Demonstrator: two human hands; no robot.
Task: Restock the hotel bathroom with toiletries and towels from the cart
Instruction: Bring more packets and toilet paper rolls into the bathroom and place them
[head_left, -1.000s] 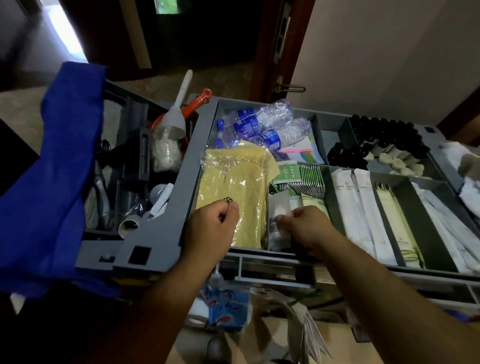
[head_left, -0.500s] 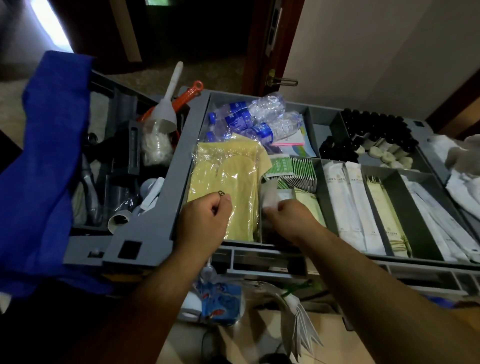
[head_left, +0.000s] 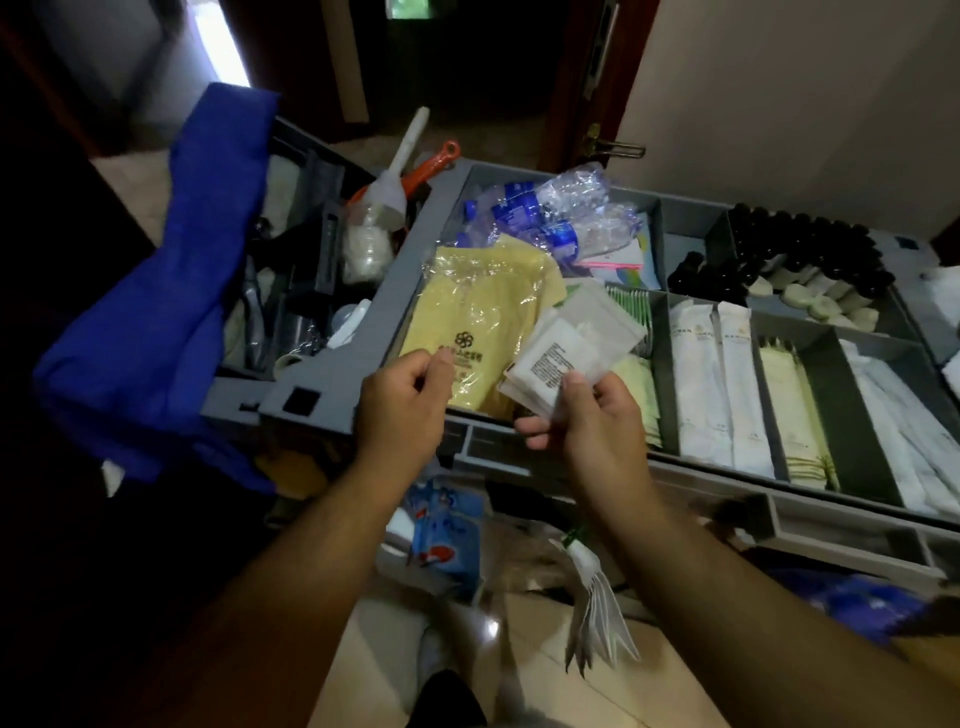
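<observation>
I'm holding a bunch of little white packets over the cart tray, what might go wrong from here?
The white packets sit fanned and uneven in your right hand, pinched near one end, so some may slip into the wrong compartment of the grey tray or past its front edge to the floor. Your left hand is not touching them, so a quick turn could scatter the stack.

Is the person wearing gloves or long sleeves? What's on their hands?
No gloves. The left hand and right hand are both bare, with no ring, watch or bracelet that I can see. The left forearm and right forearm are bare too, right to the picture's edge, so no sleeve shows. Any sleeve would be higher up, out of view.
</observation>
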